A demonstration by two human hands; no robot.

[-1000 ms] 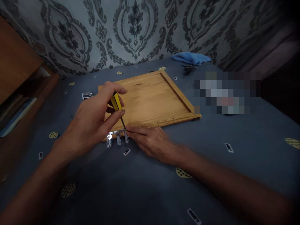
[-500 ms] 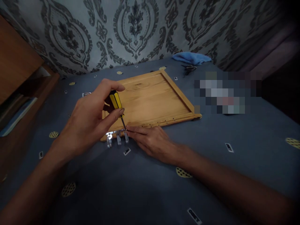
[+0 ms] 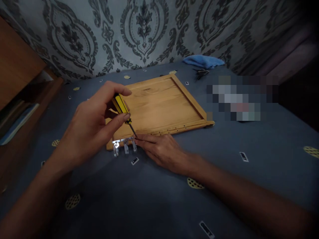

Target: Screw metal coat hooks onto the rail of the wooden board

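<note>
My left hand [image 3: 92,126] is closed around a yellow and black screwdriver [image 3: 122,109], whose tip points down at the right end of a shiny metal hook rack [image 3: 124,144]. The rack sits on the near rail of a wooden framed panel [image 3: 161,106] lying flat on a blue patterned cloth [image 3: 159,192]. My right hand [image 3: 161,151] rests on the cloth by the panel's near edge. Its fingertips are pressed together at the rack's right end, right by the screwdriver tip. Whatever they pinch is too small to make out.
A folded blue cloth [image 3: 203,61] and a small dark object [image 3: 200,73] lie at the back by the patterned wall. A wooden shelf unit [image 3: 20,83] with books stands at the left. A blurred patch [image 3: 241,98] lies right of the panel.
My left hand has shifted slightly left and up, tilting the screwdriver handle further left. The tip stays at the rack's right end. My right hand has barely moved.
</note>
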